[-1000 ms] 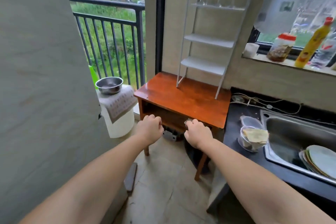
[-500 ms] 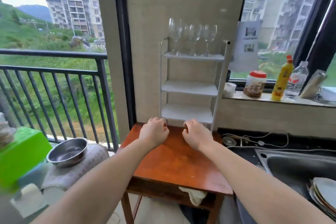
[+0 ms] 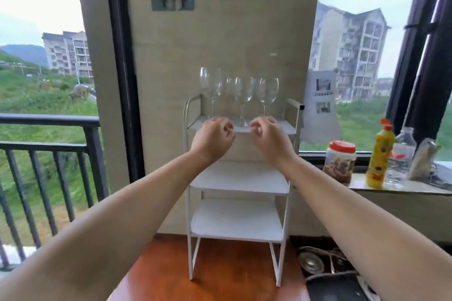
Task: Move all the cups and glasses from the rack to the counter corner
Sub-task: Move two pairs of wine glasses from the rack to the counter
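Note:
Several clear wine glasses [image 3: 242, 91] stand upright in a close row on the top shelf of a white three-tier rack [image 3: 238, 182]. The two lower shelves hold nothing. Both my arms reach up to that top shelf. My left hand [image 3: 212, 138] is at the shelf's front edge, just below the leftmost glass [image 3: 211, 85], its fingers loosely curled and holding nothing. My right hand [image 3: 267, 138] is at the same height below the rightmost glass [image 3: 267, 91], fingers also loosely curled and free. The feet of the outer glasses are hidden behind my fingers.
The rack stands on a reddish wooden table [image 3: 220, 276] against a beige wall. A black counter [image 3: 325, 287] with cables and a small metal lid adjoins on the right. On the windowsill stand a red-lidded jar [image 3: 340, 162], a yellow bottle [image 3: 380, 154] and a water bottle [image 3: 401, 156]. A balcony railing [image 3: 49, 144] is at left.
My view has tilted up from the floor and table to the rack. Both hands rose from the table to the top shelf, and their fists have loosened.

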Tool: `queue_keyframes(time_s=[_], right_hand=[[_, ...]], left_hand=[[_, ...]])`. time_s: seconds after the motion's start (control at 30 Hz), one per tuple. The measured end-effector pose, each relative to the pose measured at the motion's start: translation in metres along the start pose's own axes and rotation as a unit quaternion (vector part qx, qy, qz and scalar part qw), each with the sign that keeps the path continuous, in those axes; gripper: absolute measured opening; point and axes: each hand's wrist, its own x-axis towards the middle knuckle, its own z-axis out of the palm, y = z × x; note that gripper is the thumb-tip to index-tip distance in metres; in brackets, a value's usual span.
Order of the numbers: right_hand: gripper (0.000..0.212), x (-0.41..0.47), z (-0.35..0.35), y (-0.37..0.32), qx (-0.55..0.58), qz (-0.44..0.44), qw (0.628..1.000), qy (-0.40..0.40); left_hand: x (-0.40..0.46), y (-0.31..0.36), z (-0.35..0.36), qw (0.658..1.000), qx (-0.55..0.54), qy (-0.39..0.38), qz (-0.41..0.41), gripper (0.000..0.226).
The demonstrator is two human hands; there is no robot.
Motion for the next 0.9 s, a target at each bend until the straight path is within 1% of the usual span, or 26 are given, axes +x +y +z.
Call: queue_keyframes(time_s=[0.07, 0.13, 0.17, 0.2, 0.23, 0.27, 0.3, 0.33, 0.37, 0.43, 0.53, 0.57, 0.6, 0.67, 0.73, 0.77, 0.9], right_hand=[[0.025, 0.03, -0.008, 0.008, 0.052, 0.032, 0.996, 0.057], [0.025, 0.053, -0.013, 0.014, 0.087, 0.095, 0.988, 0.082], [0.026, 0.061, -0.015, 0.017, 0.107, 0.133, 0.982, 0.078], [0.028, 0.068, -0.015, 0.02, 0.145, 0.174, 0.972, 0.062], [0.029, 0.073, -0.015, 0.021, 0.202, 0.22, 0.953, 0.041], [0.029, 0.077, -0.014, 0.021, 0.265, 0.264, 0.927, 0.022], [0.025, 0.082, -0.014, 0.021, 0.318, 0.298, 0.9, 0.009], [0.016, 0.084, -0.013, 0.019, 0.352, 0.321, 0.879, -0.003], [0.011, 0.089, -0.012, 0.021, 0.368, 0.334, 0.868, -0.009], [0.01, 0.099, -0.005, 0.027, 0.383, 0.344, 0.857, -0.012], [0.01, 0.11, 0.007, 0.035, 0.394, 0.357, 0.847, -0.024], [0.009, 0.112, 0.009, 0.038, 0.392, 0.361, 0.846, -0.027], [0.013, 0.114, 0.011, 0.04, 0.388, 0.362, 0.847, -0.028], [0.018, 0.117, 0.013, 0.043, 0.371, 0.359, 0.856, -0.023], [0.017, 0.119, 0.015, 0.045, 0.353, 0.352, 0.866, -0.024], [0.018, 0.121, 0.015, 0.046, 0.349, 0.348, 0.87, -0.023], [0.014, 0.123, 0.016, 0.044, 0.34, 0.337, 0.878, -0.015]], left_hand=[[0.03, 0.002, 0.006, 1.0, -0.013, 0.007, 0.013, 0.021], [0.054, 0.001, 0.015, 0.999, -0.032, 0.001, -0.002, 0.018], [0.063, 0.001, 0.02, 0.999, -0.042, -0.008, -0.021, 0.018], [0.07, 0.001, 0.025, 0.998, -0.049, -0.021, -0.045, 0.023], [0.077, 0.0, 0.03, 0.995, -0.058, -0.036, -0.069, 0.029], [0.084, -0.002, 0.035, 0.993, -0.068, -0.047, -0.09, 0.033], [0.093, -0.004, 0.041, 0.989, -0.081, -0.056, -0.108, 0.032], [0.097, -0.006, 0.044, 0.986, -0.092, -0.062, -0.124, 0.026], [0.104, -0.007, 0.048, 0.983, -0.103, -0.069, -0.133, 0.02], [0.115, -0.009, 0.054, 0.979, -0.12, -0.087, -0.138, 0.018], [0.125, -0.008, 0.06, 0.977, -0.127, -0.101, -0.137, 0.036], [0.127, -0.007, 0.062, 0.977, -0.128, -0.102, -0.14, 0.039], [0.128, -0.007, 0.064, 0.976, -0.131, -0.102, -0.144, 0.04], [0.13, -0.008, 0.065, 0.972, -0.147, -0.097, -0.154, 0.033], [0.131, -0.008, 0.064, 0.97, -0.165, -0.09, -0.156, 0.019], [0.132, -0.009, 0.064, 0.969, -0.17, -0.088, -0.153, 0.016], [0.133, -0.007, 0.06, 0.967, -0.187, -0.082, -0.151, 0.018]])
